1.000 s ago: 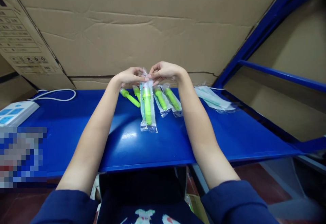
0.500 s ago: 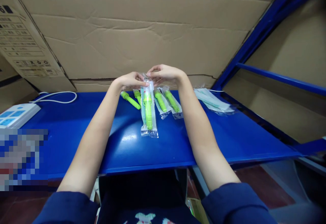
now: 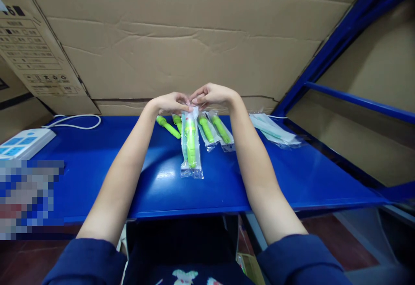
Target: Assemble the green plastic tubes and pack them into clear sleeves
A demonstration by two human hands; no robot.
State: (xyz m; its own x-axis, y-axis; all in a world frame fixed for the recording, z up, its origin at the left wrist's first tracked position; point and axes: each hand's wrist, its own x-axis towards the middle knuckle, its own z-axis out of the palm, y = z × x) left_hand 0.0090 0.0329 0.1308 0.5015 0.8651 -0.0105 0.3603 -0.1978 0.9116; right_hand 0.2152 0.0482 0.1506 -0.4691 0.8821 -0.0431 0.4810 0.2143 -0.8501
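A clear plastic bag [image 3: 186,157] hangs upright over the blue table, with a bright green, pen-shaped item [image 3: 191,140] and a pale strip inside. My left hand [image 3: 174,102] is closed in a pinch at the upper left of the bag. At its top edge, the fingertips of my right hand [image 3: 212,94] are also pinched on the plastic. Behind and to the right lie two more bagged green items, one nearer [image 3: 206,128] and one farther right [image 3: 221,129]. To the left rests a loose green item [image 3: 168,127], beside another one [image 3: 177,122] partly covered by the bag.
Flat plastic bags [image 3: 275,130] lie on the blue table [image 3: 207,196] at the right. On the left are a white power strip [image 3: 35,142] and its cable [image 3: 94,123]. A cardboard wall [image 3: 194,60] closes off the back, and a blue metal frame [image 3: 324,56] stands right.
The view has shifted a little. Both hands stay at the top of the bag, and my right fingertips have come down closer to my left ones.
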